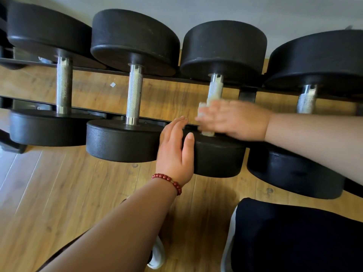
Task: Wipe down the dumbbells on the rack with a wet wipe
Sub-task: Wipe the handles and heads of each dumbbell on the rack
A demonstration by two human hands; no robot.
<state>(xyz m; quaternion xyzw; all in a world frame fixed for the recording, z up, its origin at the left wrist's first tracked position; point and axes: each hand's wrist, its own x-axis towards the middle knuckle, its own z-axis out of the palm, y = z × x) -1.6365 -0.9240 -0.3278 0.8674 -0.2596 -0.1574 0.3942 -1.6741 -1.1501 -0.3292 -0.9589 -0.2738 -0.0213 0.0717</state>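
Several black dumbbells with knurled steel handles lie across a black rack [247, 94]. My left hand [175, 152], with a red bead bracelet on its wrist, rests with straight fingers against the near head of the third dumbbell [218, 158]. My right hand [233, 119] is blurred by motion. Its fingers are stretched out over that dumbbell's handle [215, 85], where they press a whitish wet wipe [202, 109] onto it. The wipe shows above and below the fingers, and the hand hides the rest of it.
Neighbouring dumbbells sit close on both sides: one to the left [125, 140] and one to the right [294, 173]. Wooden floor [59, 183] lies beneath the rack and a grey wall [235, 8] behind it. My dark-clothed knee [294, 236] and a white shoe [158, 256] are below.
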